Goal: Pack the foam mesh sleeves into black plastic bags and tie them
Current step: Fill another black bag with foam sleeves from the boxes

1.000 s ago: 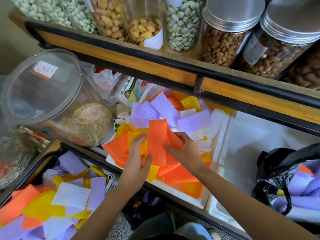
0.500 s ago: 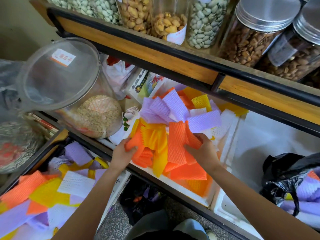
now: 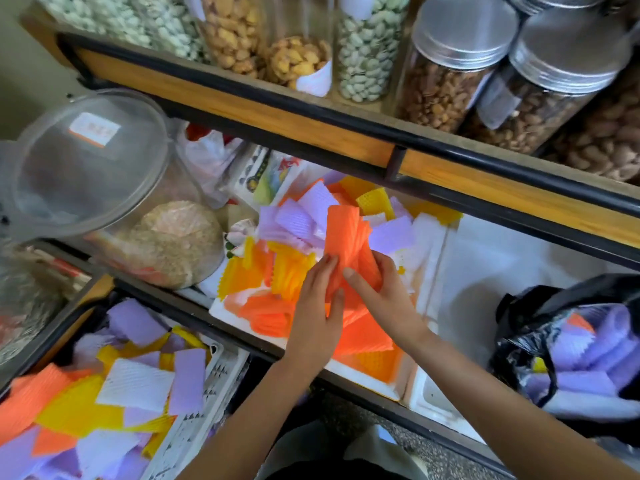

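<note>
Held at frame centre above the white tray: a bundle of orange foam sleeves, clasped by the right hand, grip curled round with the thumb across the front, and by the left hand, grip closed on the lower left edge. Likely to fan out and shed pieces if squeezed unevenly. Could miss the slumped mouth of the black bag at far right.

Orange foam mesh sleeves bunched upright above pile.
</note>
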`<act>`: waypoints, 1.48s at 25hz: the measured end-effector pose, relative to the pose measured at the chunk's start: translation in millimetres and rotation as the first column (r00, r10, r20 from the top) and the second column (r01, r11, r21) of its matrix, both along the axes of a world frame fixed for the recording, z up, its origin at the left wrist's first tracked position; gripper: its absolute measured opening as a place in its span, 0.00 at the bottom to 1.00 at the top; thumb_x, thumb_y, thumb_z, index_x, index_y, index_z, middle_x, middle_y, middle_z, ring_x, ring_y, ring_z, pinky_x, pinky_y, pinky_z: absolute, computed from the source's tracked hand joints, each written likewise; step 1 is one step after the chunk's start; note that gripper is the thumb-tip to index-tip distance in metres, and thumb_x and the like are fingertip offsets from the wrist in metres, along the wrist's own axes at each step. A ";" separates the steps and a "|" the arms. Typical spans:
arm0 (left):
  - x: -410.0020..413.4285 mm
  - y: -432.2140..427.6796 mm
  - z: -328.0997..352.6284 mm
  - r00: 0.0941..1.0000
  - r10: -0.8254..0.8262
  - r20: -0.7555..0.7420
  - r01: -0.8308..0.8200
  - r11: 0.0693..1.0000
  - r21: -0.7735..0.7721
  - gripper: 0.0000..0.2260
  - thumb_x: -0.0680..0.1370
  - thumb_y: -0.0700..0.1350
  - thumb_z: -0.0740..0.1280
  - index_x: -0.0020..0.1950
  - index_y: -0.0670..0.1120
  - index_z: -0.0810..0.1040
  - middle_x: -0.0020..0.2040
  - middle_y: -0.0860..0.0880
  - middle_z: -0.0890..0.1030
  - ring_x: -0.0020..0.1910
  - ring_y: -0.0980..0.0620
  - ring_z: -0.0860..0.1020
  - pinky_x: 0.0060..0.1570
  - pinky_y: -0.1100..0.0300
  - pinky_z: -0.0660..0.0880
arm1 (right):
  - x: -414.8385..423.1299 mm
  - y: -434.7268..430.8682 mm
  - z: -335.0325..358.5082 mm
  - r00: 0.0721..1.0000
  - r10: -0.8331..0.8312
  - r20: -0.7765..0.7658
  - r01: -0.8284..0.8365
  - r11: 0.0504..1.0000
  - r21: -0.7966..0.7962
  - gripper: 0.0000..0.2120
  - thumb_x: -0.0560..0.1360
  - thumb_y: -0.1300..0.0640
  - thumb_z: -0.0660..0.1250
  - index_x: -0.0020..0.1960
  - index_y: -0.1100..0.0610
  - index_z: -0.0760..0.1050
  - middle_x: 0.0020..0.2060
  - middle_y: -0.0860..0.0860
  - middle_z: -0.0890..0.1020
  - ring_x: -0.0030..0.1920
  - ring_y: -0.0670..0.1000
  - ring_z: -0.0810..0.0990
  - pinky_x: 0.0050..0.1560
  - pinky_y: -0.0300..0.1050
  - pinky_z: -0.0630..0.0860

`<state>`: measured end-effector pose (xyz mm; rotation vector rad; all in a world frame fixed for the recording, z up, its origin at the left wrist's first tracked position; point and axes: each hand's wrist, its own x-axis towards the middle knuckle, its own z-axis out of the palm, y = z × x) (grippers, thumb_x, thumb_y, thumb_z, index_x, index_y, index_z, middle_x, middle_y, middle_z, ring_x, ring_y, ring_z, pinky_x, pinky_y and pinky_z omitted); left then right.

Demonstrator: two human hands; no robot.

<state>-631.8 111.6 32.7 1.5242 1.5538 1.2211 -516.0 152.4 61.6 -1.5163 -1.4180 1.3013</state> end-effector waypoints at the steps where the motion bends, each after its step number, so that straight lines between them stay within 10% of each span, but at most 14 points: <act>1: 11.8 -1.1 3.3 0.998 -0.054 -0.022 0.054 0.998 0.015 0.19 0.79 0.48 0.57 0.70 0.57 0.62 0.71 0.53 0.65 0.71 0.61 0.61 0.69 0.69 0.58 | 10.1 -2.7 7.0 0.998 -0.038 -0.049 0.037 0.999 -0.016 0.22 0.73 0.53 0.70 0.63 0.55 0.65 0.54 0.48 0.78 0.49 0.38 0.78 0.48 0.32 0.75; 10: 133.3 -2.2 38.2 0.837 -0.541 -0.089 0.546 0.807 0.228 0.16 0.79 0.43 0.60 0.66 0.45 0.72 0.69 0.52 0.70 0.70 0.60 0.65 0.69 0.67 0.59 | 169.3 -44.4 51.2 0.866 -0.492 -0.088 0.499 0.859 0.113 0.18 0.68 0.56 0.73 0.55 0.55 0.72 0.43 0.47 0.80 0.37 0.35 0.78 0.39 0.30 0.75; 16: 237.9 9.8 5.6 0.822 -0.551 -0.143 0.554 0.832 -0.024 0.26 0.75 0.53 0.62 0.68 0.40 0.67 0.65 0.42 0.69 0.66 0.52 0.65 0.68 0.63 0.59 | 295.1 -90.4 52.8 0.691 -0.717 0.093 0.672 0.685 0.282 0.17 0.71 0.59 0.72 0.57 0.56 0.71 0.44 0.48 0.78 0.37 0.34 0.76 0.39 0.29 0.70; 21: 276.1 24.2 -19.7 0.860 -0.450 -0.241 0.350 0.864 -0.362 0.25 0.74 0.47 0.70 0.66 0.38 0.68 0.62 0.39 0.75 0.62 0.42 0.73 0.59 0.54 0.68 | 359.9 -98.0 17.9 0.715 -0.481 0.507 0.442 0.873 0.205 0.24 0.69 0.56 0.74 0.62 0.57 0.71 0.46 0.52 0.79 0.48 0.53 0.77 0.45 0.43 0.69; 25: 290.7 29.1 -13.2 0.925 -0.363 -0.112 0.285 0.859 -0.426 0.05 0.78 0.41 0.66 0.49 0.39 0.77 0.46 0.41 0.81 0.48 0.45 0.79 0.45 0.56 0.69 | 415.0 -75.9 -1.8 0.463 -0.340 0.819 0.353 0.918 0.181 0.23 0.71 0.52 0.70 0.61 0.61 0.70 0.52 0.60 0.78 0.57 0.62 0.73 0.52 0.53 0.70; 30: 308.2 16.5 31.9 0.892 -0.151 0.425 0.337 0.850 -0.405 0.07 0.80 0.41 0.62 0.46 0.46 0.79 0.43 0.50 0.82 0.45 0.53 0.78 0.49 0.54 0.74 | 434.5 -34.6 -4.4 0.324 -0.455 0.829 0.414 0.857 0.309 0.21 0.68 0.54 0.73 0.53 0.65 0.69 0.47 0.63 0.76 0.50 0.64 0.75 0.44 0.55 0.73; 33: 304.8 13.4 34.8 0.914 -0.032 0.404 0.210 0.890 -0.405 0.08 0.81 0.43 0.60 0.49 0.49 0.79 0.48 0.50 0.83 0.52 0.51 0.79 0.55 0.51 0.74 | 419.7 -25.4 -28.2 0.355 -0.217 0.909 0.133 0.974 0.181 0.24 0.58 0.57 0.79 0.48 0.60 0.71 0.39 0.57 0.77 0.40 0.60 0.77 0.33 0.49 0.75; 37: 286.6 8.5 28.7 0.938 0.115 0.326 0.032 0.911 -0.411 0.10 0.82 0.45 0.58 0.50 0.44 0.78 0.50 0.45 0.82 0.52 0.48 0.79 0.55 0.50 0.74 | 406.5 -26.3 -50.9 0.397 0.104 0.912 -0.179 0.983 -0.035 0.20 0.76 0.57 0.61 0.68 0.52 0.67 0.60 0.54 0.73 0.60 0.57 0.70 0.56 0.50 0.72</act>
